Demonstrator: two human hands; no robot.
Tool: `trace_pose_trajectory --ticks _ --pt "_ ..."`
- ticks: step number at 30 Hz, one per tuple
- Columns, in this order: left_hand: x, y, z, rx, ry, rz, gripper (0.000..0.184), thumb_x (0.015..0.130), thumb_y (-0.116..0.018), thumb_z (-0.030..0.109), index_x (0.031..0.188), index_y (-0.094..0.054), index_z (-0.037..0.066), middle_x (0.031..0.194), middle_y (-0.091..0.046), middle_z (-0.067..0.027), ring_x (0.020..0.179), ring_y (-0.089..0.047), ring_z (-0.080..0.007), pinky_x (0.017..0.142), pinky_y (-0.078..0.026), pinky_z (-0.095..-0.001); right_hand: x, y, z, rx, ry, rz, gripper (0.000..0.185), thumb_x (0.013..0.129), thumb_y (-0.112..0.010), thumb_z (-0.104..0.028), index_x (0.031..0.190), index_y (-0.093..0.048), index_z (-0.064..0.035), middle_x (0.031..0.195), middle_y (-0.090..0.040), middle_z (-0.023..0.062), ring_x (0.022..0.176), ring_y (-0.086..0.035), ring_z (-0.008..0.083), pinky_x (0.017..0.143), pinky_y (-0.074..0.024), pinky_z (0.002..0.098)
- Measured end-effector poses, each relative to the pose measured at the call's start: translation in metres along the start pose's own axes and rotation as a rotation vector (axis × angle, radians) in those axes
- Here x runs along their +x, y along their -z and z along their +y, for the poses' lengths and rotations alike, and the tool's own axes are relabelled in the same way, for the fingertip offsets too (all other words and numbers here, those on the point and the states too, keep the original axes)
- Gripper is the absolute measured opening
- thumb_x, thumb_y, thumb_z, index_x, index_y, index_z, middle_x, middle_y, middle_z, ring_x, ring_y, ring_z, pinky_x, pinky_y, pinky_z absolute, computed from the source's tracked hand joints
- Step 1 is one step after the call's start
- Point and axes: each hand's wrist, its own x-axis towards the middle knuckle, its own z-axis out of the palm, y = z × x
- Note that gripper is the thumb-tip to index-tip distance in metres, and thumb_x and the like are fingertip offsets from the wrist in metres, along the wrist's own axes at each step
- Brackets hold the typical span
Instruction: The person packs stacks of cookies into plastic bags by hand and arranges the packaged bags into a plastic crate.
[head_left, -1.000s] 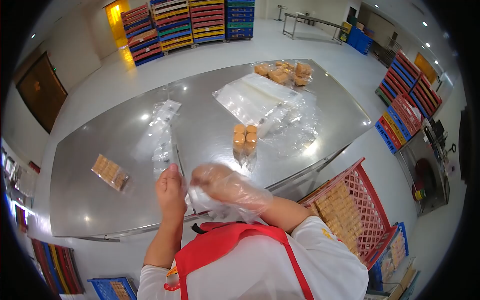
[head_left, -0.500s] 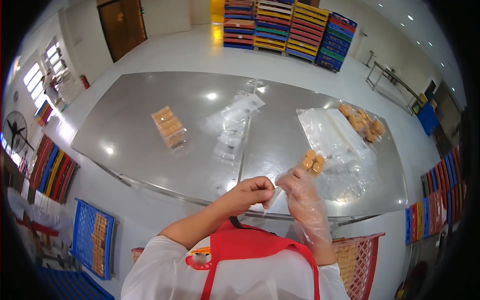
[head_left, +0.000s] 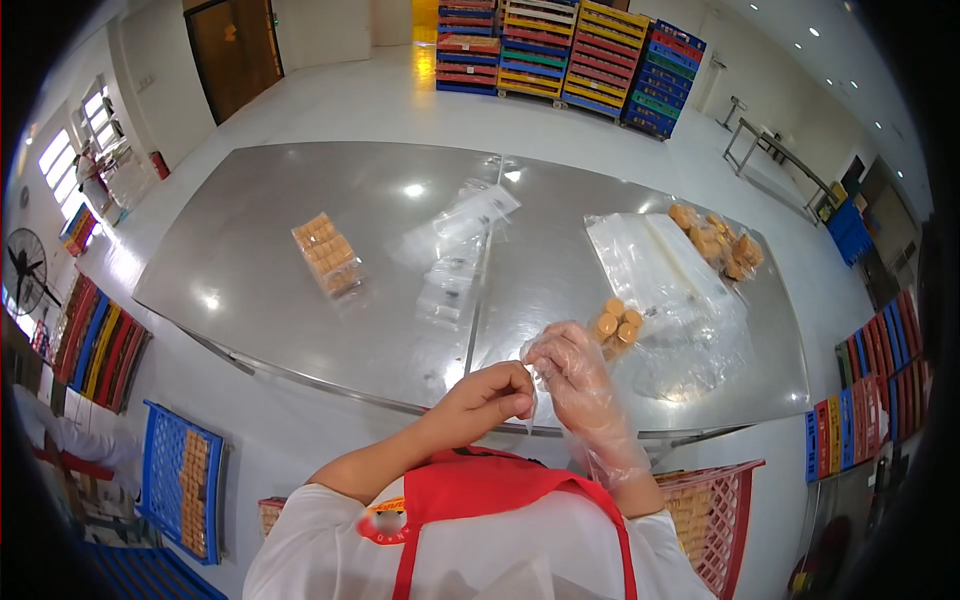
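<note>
My bare left hand (head_left: 488,402) is closed in a pinch near the front edge of the steel table (head_left: 390,350). In its fingertips is a thin piece of clear plastic (head_left: 532,408); whether this is a whole bag I cannot tell. Wearing a loose clear plastic glove, my right hand (head_left: 572,378) pinches the same piece, fingertips almost touching the left ones. Just beyond the right hand lies a clear pack of round golden-brown baked pieces (head_left: 616,326). Right of it is a pile of flat clear plastic bags (head_left: 650,262).
Filled bags of brown baked pieces (head_left: 715,240) lie at the table's right back. A packed row pack (head_left: 328,255) is at left, small clear packets (head_left: 455,260) at the middle seam. Crates stand near me: blue (head_left: 150,470) at left, red (head_left: 735,520) at right. Stacked trays (head_left: 610,55) stand behind.
Both hands stay together, pinching the plastic. The right hand has shifted slightly left and up, away from the pack of baked pieces. The whole view has moved a little.
</note>
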Motion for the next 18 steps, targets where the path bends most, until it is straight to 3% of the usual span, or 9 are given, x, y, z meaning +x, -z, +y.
trace_pose_trajectory --ticks 6,10,13,15,16,18 --pt "0.002 0.000 0.002 -0.079 0.118 0.069 0.011 0.095 -0.062 0.012 0.097 -0.058 0.001 0.093 -0.060 -0.0020 0.085 -0.055 -0.0081 0.075 -0.046 -0.0257 -0.003 -0.004 0.015 0.038 -0.037 -0.022 0.014 0.084 -0.058 0.009 0.092 -0.064 -0.0021 0.097 -0.054 0.0107 0.090 -0.056 0.0254 0.078 -0.0460 0.0342" --pt "0.007 0.003 -0.002 0.104 0.166 0.130 0.005 0.092 -0.061 0.006 0.092 -0.059 0.001 0.092 -0.059 -0.0018 0.084 -0.056 -0.0086 0.075 -0.047 -0.0251 -0.006 -0.003 0.018 0.057 0.042 -0.014 0.013 0.087 -0.060 0.006 0.098 -0.060 -0.0008 0.099 -0.057 0.0093 0.093 -0.056 0.0211 0.078 -0.0478 0.0318" --pt "0.015 0.004 -0.004 0.149 0.058 0.170 0.005 0.089 -0.061 0.001 0.085 -0.059 0.001 0.090 -0.058 -0.0028 0.081 -0.057 -0.0092 0.073 -0.047 -0.0247 -0.013 -0.002 0.010 0.438 -0.296 -0.073 0.013 0.090 -0.061 0.003 0.102 -0.057 -0.0009 0.101 -0.059 0.0069 0.090 -0.057 0.0153 0.076 -0.0494 0.0287" --pt "0.021 0.008 -0.007 0.107 -0.069 0.104 0.008 0.087 -0.061 -0.002 0.080 -0.058 0.001 0.092 -0.058 -0.0052 0.081 -0.058 -0.0102 0.074 -0.046 -0.0252 -0.020 -0.008 0.021 0.569 -0.358 0.028 0.013 0.090 -0.062 0.001 0.101 -0.056 -0.0014 0.099 -0.059 0.0054 0.085 -0.057 0.0126 0.074 -0.0501 0.0272" --pt "0.023 0.010 -0.006 0.172 -0.086 0.129 0.009 0.078 -0.059 -0.009 0.078 -0.056 0.000 0.088 -0.056 -0.0065 0.077 -0.057 -0.0114 0.069 -0.047 -0.0264 -0.024 -0.010 0.029 0.634 -0.390 0.079 0.013 0.091 -0.063 0.000 0.101 -0.056 -0.0017 0.098 -0.058 0.0047 0.083 -0.057 0.0113 0.073 -0.0504 0.0265" --pt "0.026 0.019 -0.010 0.315 -0.097 0.249 0.012 0.073 -0.057 -0.011 0.078 -0.055 0.000 0.086 -0.055 -0.0060 0.073 -0.056 -0.0111 0.065 -0.047 -0.0273 -0.029 -0.009 0.043 0.624 -0.460 -0.003 0.012 0.090 -0.064 -0.001 0.100 -0.055 -0.0018 0.094 -0.059 0.0047 0.077 -0.057 0.0117 0.072 -0.0503 0.0269"
